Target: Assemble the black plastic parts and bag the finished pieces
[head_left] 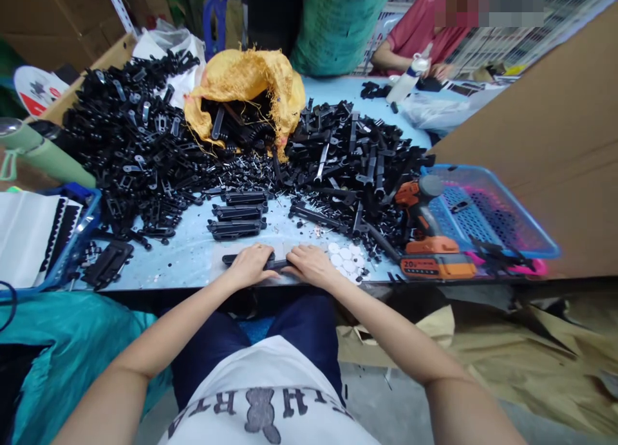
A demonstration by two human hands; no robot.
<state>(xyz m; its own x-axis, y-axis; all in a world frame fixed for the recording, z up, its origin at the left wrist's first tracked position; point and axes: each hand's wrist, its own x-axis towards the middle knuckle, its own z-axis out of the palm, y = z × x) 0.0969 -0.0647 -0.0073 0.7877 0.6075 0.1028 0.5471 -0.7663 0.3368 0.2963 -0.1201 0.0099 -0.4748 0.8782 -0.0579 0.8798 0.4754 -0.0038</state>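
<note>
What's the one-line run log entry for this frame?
left hand: on long black plastic part | right hand: same part | orange cordless drill: idle, right | light blue table

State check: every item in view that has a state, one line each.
left hand: pressed on the black bar
right hand: pressed on the same bar
black bar: flat at the table edge
yellow sack: open, black parts spilling out
cordless drill: upright on its battery, unheld
blue basket: nearly empty
</note>
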